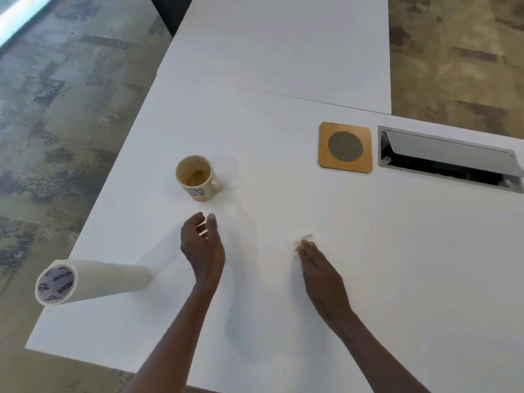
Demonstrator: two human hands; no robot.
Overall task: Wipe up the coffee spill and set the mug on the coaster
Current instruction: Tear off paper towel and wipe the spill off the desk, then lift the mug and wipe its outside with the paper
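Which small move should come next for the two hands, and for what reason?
Probably the left hand should close around the mug. It is open just before the upright mug, which stands off the coaster. The right hand lies flat with a small blurred thing at its fingertips, likely a wipe.

Light: bright, even, soft | Glare: pale streak in the upper left corner of the frame | Shadows: faint, falling right of the mug (196, 177) on the white table (283, 52) | Blur: right hand (319, 268) fingertips smeared | Edges: wide-angle bending, roll (90, 280) stretched at lower left
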